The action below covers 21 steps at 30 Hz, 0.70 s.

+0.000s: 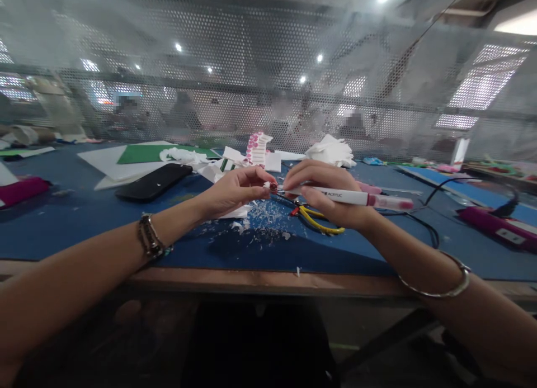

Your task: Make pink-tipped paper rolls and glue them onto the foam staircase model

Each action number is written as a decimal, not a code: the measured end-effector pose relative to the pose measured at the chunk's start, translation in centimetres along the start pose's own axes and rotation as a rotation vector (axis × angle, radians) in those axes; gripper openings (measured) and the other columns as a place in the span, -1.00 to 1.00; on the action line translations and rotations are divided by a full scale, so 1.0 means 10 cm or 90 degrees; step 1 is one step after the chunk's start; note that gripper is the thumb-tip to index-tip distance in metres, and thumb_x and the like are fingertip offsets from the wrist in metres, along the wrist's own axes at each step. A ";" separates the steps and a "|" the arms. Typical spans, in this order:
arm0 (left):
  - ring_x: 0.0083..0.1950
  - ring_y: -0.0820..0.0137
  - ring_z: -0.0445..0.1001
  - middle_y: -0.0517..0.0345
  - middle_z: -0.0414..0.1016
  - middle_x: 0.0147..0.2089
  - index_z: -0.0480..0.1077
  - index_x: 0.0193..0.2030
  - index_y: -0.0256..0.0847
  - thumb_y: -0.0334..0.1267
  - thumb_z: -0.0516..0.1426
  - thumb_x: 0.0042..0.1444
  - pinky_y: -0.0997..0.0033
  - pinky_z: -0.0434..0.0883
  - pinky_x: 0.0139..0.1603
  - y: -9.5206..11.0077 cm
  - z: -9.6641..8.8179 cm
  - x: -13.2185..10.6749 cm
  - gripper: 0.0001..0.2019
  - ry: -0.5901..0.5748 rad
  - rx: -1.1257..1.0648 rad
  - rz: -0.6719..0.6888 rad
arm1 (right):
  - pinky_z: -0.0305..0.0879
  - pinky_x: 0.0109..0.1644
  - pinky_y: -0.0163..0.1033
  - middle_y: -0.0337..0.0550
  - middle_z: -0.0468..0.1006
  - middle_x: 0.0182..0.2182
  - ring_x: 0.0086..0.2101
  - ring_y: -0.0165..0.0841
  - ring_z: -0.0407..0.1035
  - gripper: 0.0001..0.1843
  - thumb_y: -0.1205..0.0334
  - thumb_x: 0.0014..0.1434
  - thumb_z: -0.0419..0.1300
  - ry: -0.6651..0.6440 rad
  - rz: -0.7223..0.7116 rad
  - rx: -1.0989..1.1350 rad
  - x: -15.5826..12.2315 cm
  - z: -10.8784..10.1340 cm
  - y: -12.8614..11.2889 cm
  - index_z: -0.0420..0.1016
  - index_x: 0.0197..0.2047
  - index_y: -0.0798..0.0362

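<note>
At the centre of the frame, my left hand [237,193] pinches 1 small piece [273,187], dark red and white, between thumb and fingertips. Just right, my right hand [329,182] curls closed around 1 white marker [350,197]; I can't tell whether its tip touches. The piece seems partly coloured, its white perhaps remaining; just above, pink-ended white pieces [258,147] look finished.

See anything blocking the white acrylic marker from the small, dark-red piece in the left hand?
Nothing visible: the right hand points the marker at the piece in the left hand. Whether they touch is unclear.
</note>
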<state>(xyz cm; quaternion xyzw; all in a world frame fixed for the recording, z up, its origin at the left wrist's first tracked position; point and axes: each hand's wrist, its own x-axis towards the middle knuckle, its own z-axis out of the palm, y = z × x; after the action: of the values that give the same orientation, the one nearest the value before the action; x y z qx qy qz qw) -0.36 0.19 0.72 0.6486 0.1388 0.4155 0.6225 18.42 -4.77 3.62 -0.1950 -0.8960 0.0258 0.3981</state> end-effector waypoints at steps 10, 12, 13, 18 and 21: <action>-0.35 0.58 0.40 0.25 0.44 -0.40 0.38 -0.45 -0.31 -0.49 0.23 -0.20 0.58 0.29 -0.31 0.01 -0.01 -0.02 -0.86 -0.009 0.007 0.004 | 0.29 -0.27 -0.27 -0.12 0.44 -0.40 -0.36 -0.43 0.35 -0.79 0.43 0.00 -0.04 0.002 0.000 -0.009 0.02 -0.04 0.00 0.42 -0.39 0.16; -0.34 0.57 0.40 0.25 0.43 -0.39 0.37 -0.45 -0.30 -0.50 0.21 -0.17 0.57 0.30 -0.30 0.02 0.00 -0.02 -0.88 -0.008 0.010 0.001 | 0.30 -0.29 -0.27 -0.12 0.44 -0.41 -0.39 -0.44 0.34 -0.79 0.44 -0.02 -0.04 0.020 0.009 -0.010 0.02 -0.07 0.00 0.41 -0.40 0.16; -0.34 0.58 0.40 0.25 0.42 -0.39 0.36 -0.45 -0.30 -0.51 0.20 -0.16 0.57 0.30 -0.31 0.03 0.00 -0.03 -0.88 -0.009 0.011 -0.001 | 0.30 -0.30 -0.27 -0.13 0.43 -0.42 -0.40 -0.44 0.34 -0.79 0.44 -0.02 -0.04 0.032 0.014 -0.012 0.02 -0.08 0.01 0.41 -0.41 0.16; -0.43 0.60 0.36 0.26 0.37 -0.44 0.38 -0.37 -0.30 -0.50 0.19 -0.18 0.55 0.31 -0.36 0.05 0.03 -0.03 -0.83 -0.015 -0.007 -0.026 | 0.28 -0.32 -0.29 -0.17 0.43 -0.43 -0.41 -0.47 0.33 -0.80 0.43 0.00 -0.03 0.082 0.034 -0.047 0.00 -0.12 0.09 0.41 -0.40 0.13; -0.46 0.59 0.34 0.24 0.38 -0.45 0.39 -0.39 -0.31 -0.49 0.17 -0.20 0.55 0.31 -0.38 0.06 0.03 -0.03 -0.84 -0.013 -0.014 -0.031 | 0.25 -0.35 -0.31 -0.18 0.43 -0.45 -0.44 -0.49 0.31 -0.80 0.44 -0.02 -0.04 0.100 0.053 -0.075 -0.01 -0.13 0.13 0.41 -0.43 0.12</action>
<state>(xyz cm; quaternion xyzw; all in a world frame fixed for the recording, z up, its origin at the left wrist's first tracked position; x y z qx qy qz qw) -0.53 -0.32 1.17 0.6423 0.1437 0.3952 0.6408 19.84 -3.78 4.21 -0.2564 -0.8532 -0.0257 0.4534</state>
